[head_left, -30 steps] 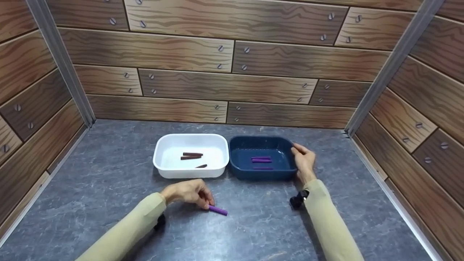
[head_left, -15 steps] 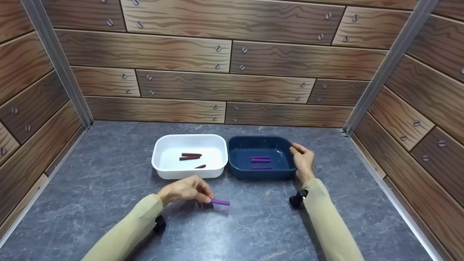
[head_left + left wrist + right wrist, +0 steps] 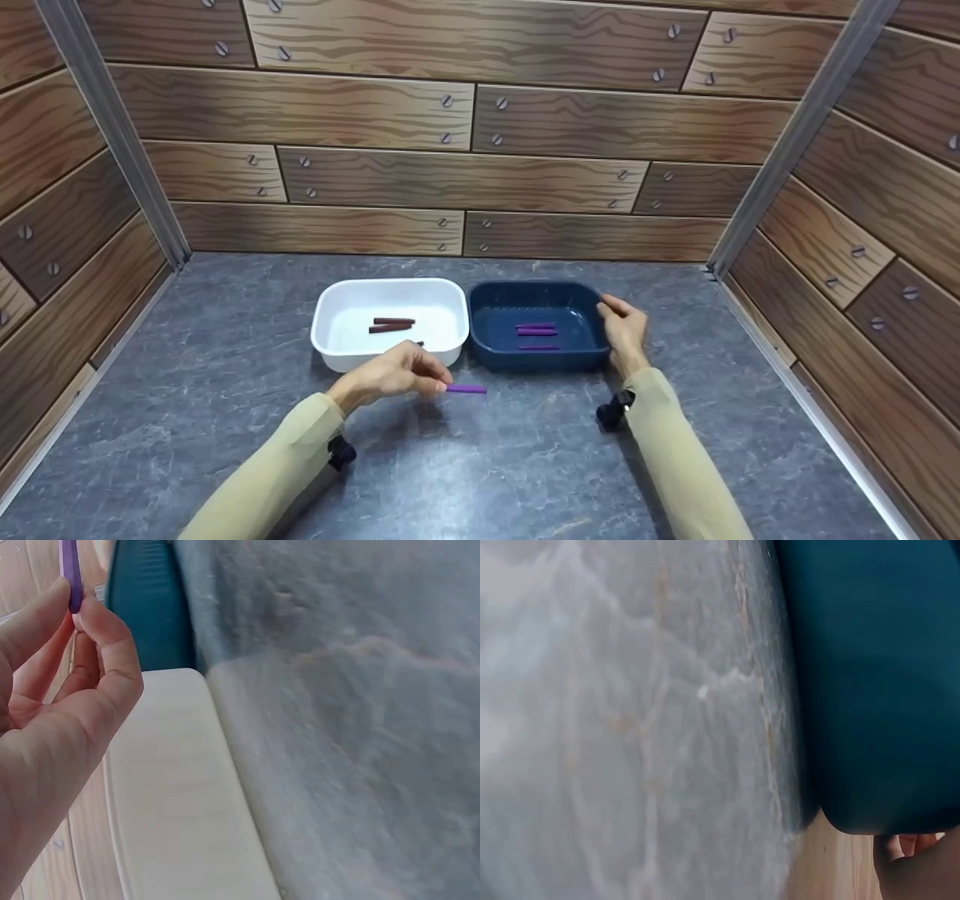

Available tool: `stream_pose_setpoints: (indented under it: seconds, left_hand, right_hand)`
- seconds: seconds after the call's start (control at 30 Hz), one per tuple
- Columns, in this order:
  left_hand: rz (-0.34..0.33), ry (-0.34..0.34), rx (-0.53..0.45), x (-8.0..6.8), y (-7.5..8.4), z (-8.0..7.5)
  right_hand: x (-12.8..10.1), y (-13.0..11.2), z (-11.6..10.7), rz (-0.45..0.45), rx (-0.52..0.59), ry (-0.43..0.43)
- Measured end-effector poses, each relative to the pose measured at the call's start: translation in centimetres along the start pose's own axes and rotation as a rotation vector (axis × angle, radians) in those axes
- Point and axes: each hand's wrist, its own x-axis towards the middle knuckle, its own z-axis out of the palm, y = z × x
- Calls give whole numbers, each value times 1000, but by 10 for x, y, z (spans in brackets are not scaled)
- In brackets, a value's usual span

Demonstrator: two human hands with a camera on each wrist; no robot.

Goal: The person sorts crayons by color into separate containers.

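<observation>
My left hand pinches one end of a thin purple crayon between thumb and fingertips, above the table just in front of the bins. In the left wrist view the faceted crayon points away from the fingertips. My right hand grips the right rim of the dark blue bin; in the right wrist view its fingers are partly hidden by the bin wall. Several purple crayons lie inside that bin. The white bin beside it holds brown crayons, one mostly hidden behind my left hand.
Both bins stand side by side on a grey marbled table. Wood-patterned panels enclose the back and both sides, joined by grey metal corner posts. A black wrist camera sits by the right cuff.
My left hand has lifted the purple crayon off the table and carried it forward and slightly right, toward the bins. My right hand stays at the dark blue bin's rim.
</observation>
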Motion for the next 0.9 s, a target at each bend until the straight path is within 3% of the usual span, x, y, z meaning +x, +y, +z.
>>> stream_pose_setpoints:
  seconds: [0.33, 0.5, 0.67, 0.9]
  left_hand:
    - [70, 60, -95, 17, 8, 0]
    - [66, 122, -143, 27, 14, -1]
    - [39, 172, -130, 37, 19, -1]
    - [68, 218, -117, 57, 26, 7]
  right_hand:
    - [0, 0, -1, 2, 1, 9]
    - [-1, 0, -2, 5, 2, 4]
    - [-2, 1, -2, 17, -12, -14]
    - [-3, 1, -1, 19, 0, -10]
